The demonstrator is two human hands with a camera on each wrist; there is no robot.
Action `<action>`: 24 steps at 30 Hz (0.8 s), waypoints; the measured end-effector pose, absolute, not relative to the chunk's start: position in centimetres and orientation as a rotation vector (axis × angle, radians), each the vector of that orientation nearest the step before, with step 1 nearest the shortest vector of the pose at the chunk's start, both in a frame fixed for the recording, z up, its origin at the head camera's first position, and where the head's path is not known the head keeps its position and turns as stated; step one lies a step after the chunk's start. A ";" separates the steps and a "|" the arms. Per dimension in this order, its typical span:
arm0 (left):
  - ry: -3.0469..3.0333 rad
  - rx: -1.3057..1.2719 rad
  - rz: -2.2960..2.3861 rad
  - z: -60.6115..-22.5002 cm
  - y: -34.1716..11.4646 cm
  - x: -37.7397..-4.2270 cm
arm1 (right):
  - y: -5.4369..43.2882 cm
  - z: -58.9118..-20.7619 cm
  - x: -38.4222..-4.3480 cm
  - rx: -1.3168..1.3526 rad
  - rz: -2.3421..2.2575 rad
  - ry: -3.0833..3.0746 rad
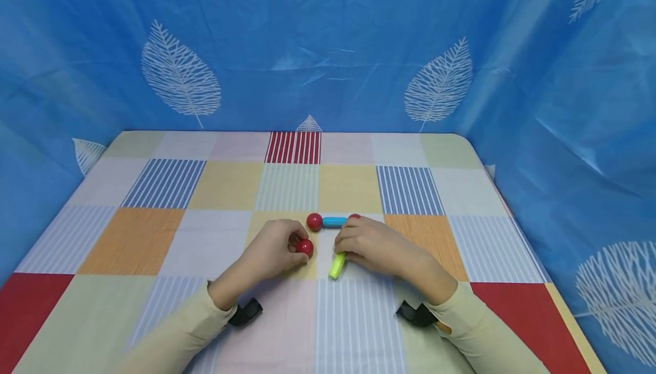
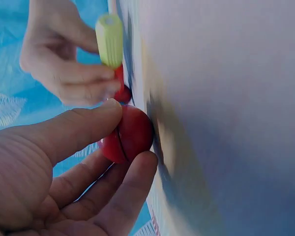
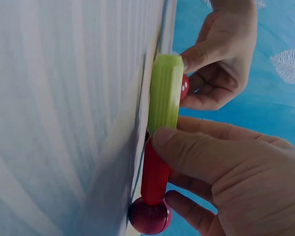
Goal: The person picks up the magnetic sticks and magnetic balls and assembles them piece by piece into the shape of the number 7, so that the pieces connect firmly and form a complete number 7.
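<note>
My left hand [image 1: 274, 249] pinches a glossy red ball [image 2: 132, 130] with a dark seam, close to the tablecloth. Thumb and fingers of my right hand [image 1: 371, 246] grip a ribbed yellow-green rod [image 3: 165, 93] near its end, where it meets a ribbed red rod [image 3: 155, 172]. Beyond the red rod sits another red ball [image 3: 150, 216], touching its end. In the head view my right hand hides the red rod. A blue rod [image 1: 335, 222] lies just past the hands, a red ball [image 1: 314, 222] at its left end and a partly hidden one [image 1: 355, 216] at its right.
A patchwork-patterned cloth [image 1: 220, 186] covers the table. Blue curtains [image 1: 318, 49] with white leaf prints hang behind it and at both sides. Dark straps [image 1: 246, 312] show at both wrists.
</note>
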State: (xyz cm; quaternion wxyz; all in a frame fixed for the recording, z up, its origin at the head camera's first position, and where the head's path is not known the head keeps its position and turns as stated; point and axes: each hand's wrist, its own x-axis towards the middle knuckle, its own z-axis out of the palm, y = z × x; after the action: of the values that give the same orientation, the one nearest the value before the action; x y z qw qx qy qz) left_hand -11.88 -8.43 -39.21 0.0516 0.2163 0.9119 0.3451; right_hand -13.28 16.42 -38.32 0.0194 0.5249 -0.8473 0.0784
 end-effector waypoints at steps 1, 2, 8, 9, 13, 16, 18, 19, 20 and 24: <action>2.768 0.661 1.043 -39.2 -8.3 -11.8 | 16.4 -38.3 -13.4 1.622 0.250 -2.627; 2.760 0.661 1.038 -39.2 -8.1 -11.6 | 16.4 -38.4 -13.5 1.617 0.249 -2.628; 2.707 0.694 1.053 -39.3 -7.6 -11.2 | 16.3 -38.5 -14.1 1.583 0.239 -2.639; 2.698 0.702 1.058 -39.3 -7.5 -11.1 | 16.3 -38.5 -14.3 1.575 0.242 -2.643; 2.671 0.714 1.077 -39.3 -7.6 -10.9 | 15.8 -38.6 -14.8 1.571 0.272 -2.641; 2.657 0.738 1.092 -39.3 -7.5 -10.9 | 15.6 -38.7 -15.3 1.558 0.290 -2.645; 2.655 0.753 1.094 -39.2 -7.5 -10.8 | 15.6 -38.8 -15.6 1.539 0.305 -2.661; 2.655 0.757 1.093 -39.2 -7.5 -10.8 | 15.6 -38.8 -15.8 1.528 0.309 -2.670; 2.656 0.757 1.094 -39.2 -7.5 -10.9 | 15.6 -38.8 -16.0 1.520 0.315 -2.677; 2.662 0.744 1.092 -39.0 -7.7 -10.9 | 15.4 -38.7 -16.5 1.520 0.326 -2.688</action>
State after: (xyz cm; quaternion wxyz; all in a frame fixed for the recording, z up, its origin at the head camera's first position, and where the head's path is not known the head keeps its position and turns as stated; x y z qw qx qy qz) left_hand -10.85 -7.70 -39.04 0.0848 0.2494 0.8926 0.3660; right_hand -16.52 15.40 -38.66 0.0182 0.4894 -0.8655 0.1049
